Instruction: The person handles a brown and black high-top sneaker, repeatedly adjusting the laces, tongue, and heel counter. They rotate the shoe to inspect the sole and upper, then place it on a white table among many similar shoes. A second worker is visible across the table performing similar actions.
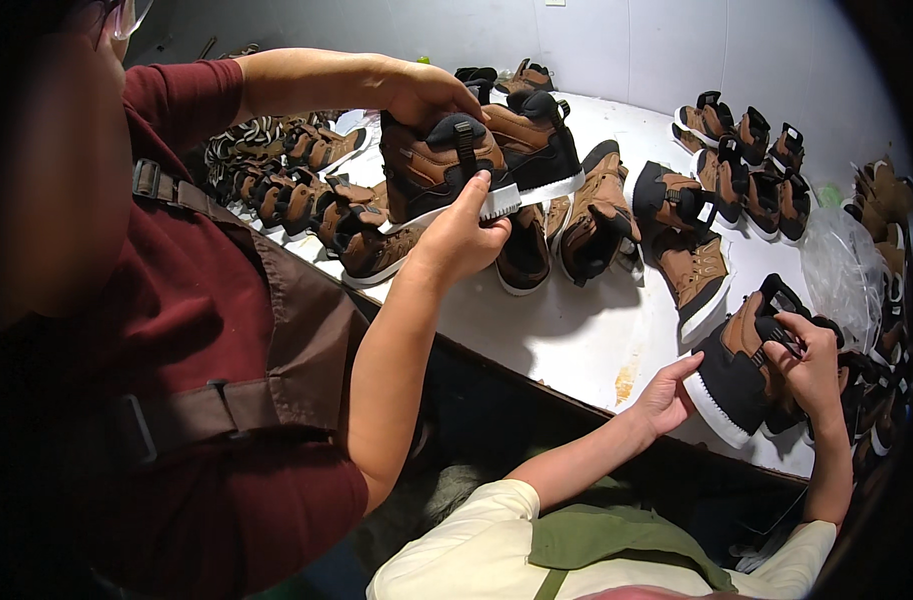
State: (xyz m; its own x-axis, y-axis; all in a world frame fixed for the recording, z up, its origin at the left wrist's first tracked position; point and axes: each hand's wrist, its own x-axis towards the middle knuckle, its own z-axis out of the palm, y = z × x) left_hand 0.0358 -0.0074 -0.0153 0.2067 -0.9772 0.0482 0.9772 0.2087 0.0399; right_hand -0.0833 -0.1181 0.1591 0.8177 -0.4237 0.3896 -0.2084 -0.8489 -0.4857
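Hold state: the brown-and-black high-top shoe with a white toothed sole [729,362] is at the worktop's near right edge. Your right hand [814,366] pinches its black padded collar; your left hand [665,398] sets its thumb against the shoe's black end, finger closure indeterminate. Step in hand, as judged: two-handed positioning. Any next move calls for a steady pinch. Beyond, on the white worktop [582,345], are brown-and-black shoes [695,272]; a maroon-shirted co-worker [187,290] holds others.

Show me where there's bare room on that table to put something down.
The biggest bare patch is on the white table, between the middle shoes, the front edge and the shoe held at right. A smaller one lies left of the clear plastic bag. Shoes crowd the left end and right edge.
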